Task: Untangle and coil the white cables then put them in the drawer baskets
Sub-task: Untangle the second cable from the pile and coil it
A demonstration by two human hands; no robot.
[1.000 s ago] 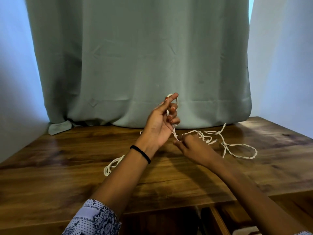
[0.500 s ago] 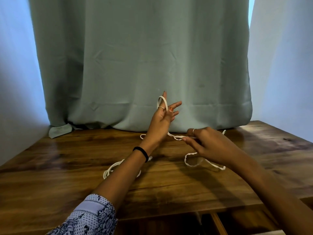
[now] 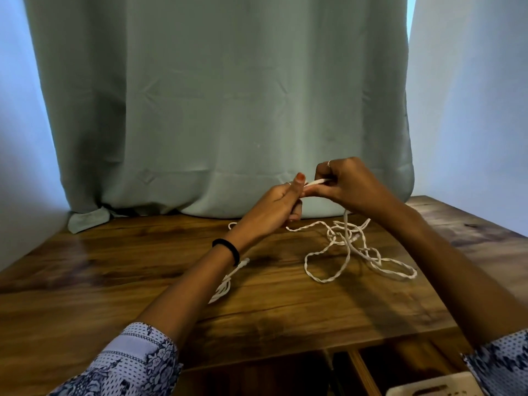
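Both hands, the left hand [image 3: 278,205] and right hand [image 3: 347,182], pinch the white cable [image 3: 315,182] with curled fingers; I'd wind evenly, letting the tangle [image 3: 354,247] feed freely.

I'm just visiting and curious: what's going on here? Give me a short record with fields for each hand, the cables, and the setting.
left hand: left hand raised above the table, fingers curled on a white cable
right hand: right hand pinches the same short cable stretch
loose cables: tangled white twisted cable lies on the brown wooden table; another white bundle beside the left forearm
backdrop: grey-green curtain
basket: pale basket corner below the table edge, contents not visible
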